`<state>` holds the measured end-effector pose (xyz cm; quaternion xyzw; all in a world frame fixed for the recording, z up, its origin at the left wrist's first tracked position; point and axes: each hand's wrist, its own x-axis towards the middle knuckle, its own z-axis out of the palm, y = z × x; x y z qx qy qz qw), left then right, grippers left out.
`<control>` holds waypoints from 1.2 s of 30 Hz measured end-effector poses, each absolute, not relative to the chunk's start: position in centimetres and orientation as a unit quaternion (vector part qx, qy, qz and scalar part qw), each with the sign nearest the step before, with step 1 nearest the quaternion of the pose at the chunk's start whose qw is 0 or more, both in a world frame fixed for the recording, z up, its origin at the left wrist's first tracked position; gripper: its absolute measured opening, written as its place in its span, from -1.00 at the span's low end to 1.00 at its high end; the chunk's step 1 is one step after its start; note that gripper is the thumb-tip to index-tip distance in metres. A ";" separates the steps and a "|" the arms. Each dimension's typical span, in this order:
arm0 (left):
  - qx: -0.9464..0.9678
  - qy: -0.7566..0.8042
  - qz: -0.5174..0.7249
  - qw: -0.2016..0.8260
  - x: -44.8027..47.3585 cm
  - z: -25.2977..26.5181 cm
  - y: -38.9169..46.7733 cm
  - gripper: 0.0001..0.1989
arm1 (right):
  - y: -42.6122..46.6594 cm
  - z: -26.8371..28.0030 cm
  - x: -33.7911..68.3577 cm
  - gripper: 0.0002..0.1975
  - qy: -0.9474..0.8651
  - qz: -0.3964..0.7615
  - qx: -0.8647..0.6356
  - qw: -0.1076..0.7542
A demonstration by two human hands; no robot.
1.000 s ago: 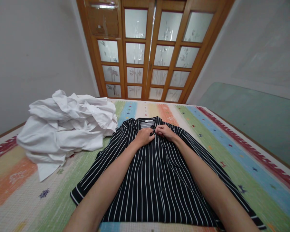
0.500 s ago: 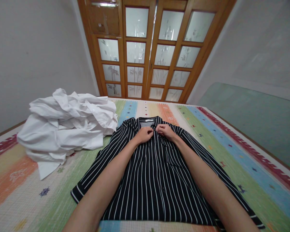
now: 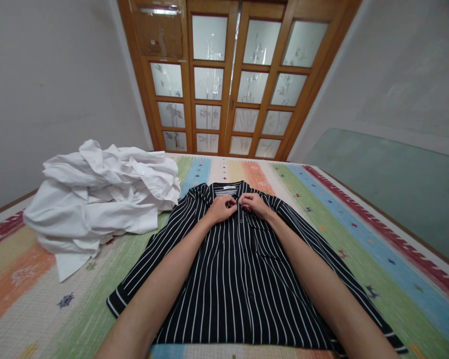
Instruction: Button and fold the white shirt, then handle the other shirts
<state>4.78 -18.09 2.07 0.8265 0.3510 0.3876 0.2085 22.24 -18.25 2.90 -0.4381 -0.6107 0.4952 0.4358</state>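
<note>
A black shirt with white stripes (image 3: 224,279) lies spread out face up, collar pointing away from me and sleeves out to both sides. Just below the collar, my left hand (image 3: 223,207) pinches the front edge of the shirt. Close beside it, my right hand (image 3: 253,203) is closed on the other side of the same front placket, the fingertips of both hands almost meeting. Whatever button lies between the fingers is hidden. Lower on the placket, a dark button (image 3: 251,294) shows, and a chest pocket (image 3: 267,242) sits under my right forearm.
A crumpled heap of white cloth (image 3: 101,194) lies to the left of the shirt. Beneath everything is a colourful striped cover (image 3: 292,199). Wooden doors with glass panes (image 3: 224,70) stand beyond the far edge, and a pale green panel (image 3: 389,174) leans along the right wall.
Both hands stay at the top of the placket, with only small finger movements. The right fingers have shifted slightly, and the whole view has tilted a little.
</note>
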 end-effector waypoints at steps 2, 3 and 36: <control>0.825 0.356 0.388 0.206 4.8 2.0 -18.1 -0.94 | -18.3 2.9 22.2 -0.78 -0.621 0.483 -0.445 0.428; 0.824 0.358 0.389 0.206 4.8 1.9 -18.1 -0.94 | -18.3 2.9 22.3 -0.76 -0.632 0.471 -0.449 0.420; 0.852 0.389 0.332 0.115 4.7 2.1 -18.5 -0.86 | -18.2 2.8 22.1 -0.76 -0.684 0.403 -0.466 0.389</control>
